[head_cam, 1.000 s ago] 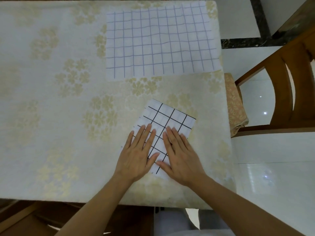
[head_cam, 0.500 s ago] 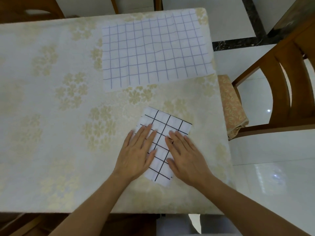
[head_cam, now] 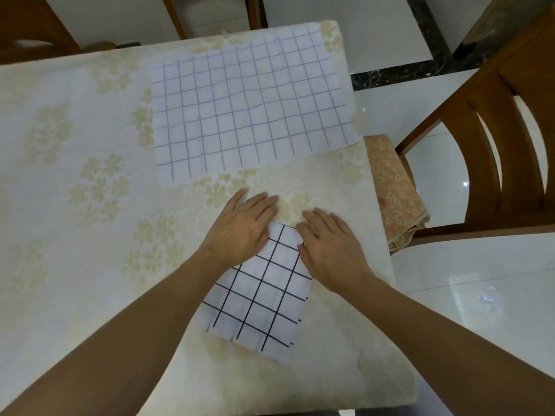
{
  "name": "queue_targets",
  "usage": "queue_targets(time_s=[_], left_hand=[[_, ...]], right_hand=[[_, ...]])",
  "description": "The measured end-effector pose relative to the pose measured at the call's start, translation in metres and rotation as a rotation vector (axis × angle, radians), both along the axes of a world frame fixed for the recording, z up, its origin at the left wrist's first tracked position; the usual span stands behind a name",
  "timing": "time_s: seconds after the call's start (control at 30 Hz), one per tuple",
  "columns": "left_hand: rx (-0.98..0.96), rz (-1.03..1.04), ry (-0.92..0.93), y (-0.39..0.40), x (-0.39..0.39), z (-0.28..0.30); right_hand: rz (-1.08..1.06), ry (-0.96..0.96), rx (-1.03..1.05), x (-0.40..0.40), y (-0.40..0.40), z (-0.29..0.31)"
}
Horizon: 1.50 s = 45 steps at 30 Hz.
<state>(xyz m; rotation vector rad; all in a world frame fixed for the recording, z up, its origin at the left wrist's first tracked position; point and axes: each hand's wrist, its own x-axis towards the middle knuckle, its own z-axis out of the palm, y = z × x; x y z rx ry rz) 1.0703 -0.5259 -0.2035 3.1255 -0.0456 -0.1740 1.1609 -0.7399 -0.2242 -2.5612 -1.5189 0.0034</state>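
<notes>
A small folded white cloth with a black grid [head_cam: 261, 298] lies on the table near its front right corner. My left hand [head_cam: 243, 226] lies flat on the cloth's far left part, fingers straight and reaching past its far edge onto the tablecloth. My right hand [head_cam: 333, 247] lies flat on the cloth's far right edge, fingers extended. Farther back lies a larger white cloth with a thin blue grid [head_cam: 249, 112], spread flat and touched by neither hand.
The table wears a cream tablecloth with pale gold flowers [head_cam: 75, 205]. A wooden chair [head_cam: 492, 139] with a patterned seat cushion [head_cam: 393, 190] stands at the right. More wooden chair backs [head_cam: 36, 34] show at the far edge. White glossy floor lies to the right.
Both hands have slid forward along the small cloth, from its near part to its far edge. The camera has moved closer, so the cloth's near half now shows.
</notes>
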Motion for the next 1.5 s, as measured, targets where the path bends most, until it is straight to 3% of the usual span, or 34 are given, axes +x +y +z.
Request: queue_targets(time_s=[0.57, 0.77, 1.07, 1.33, 1.5], left_hand=[[-0.154, -0.114, -0.112, 0.002, 0.003, 0.009], [-0.048, -0.105, -0.023, 0.011, 0.023, 0.009], [-0.012, -0.046, -0.125, 0.005, 0.044, 0.029], [-0.046, -0.056, -0.133, 0.001, 0.001, 0.047], [-0.063, -0.061, -0.095, 0.000, -0.041, 0.035]], right_hand=[[-0.005, 0.127, 0.161, 0.010, 0.015, 0.001], [0.047, 0.015, 0.191, 0.028, 0.021, 0.013], [0.022, 0.170, 0.072, 0.063, 0.029, 0.047], [0.081, 0.002, 0.105, 0.011, 0.022, 0.066], [0.099, 0.035, 0.099, -0.040, 0.011, 0.049]])
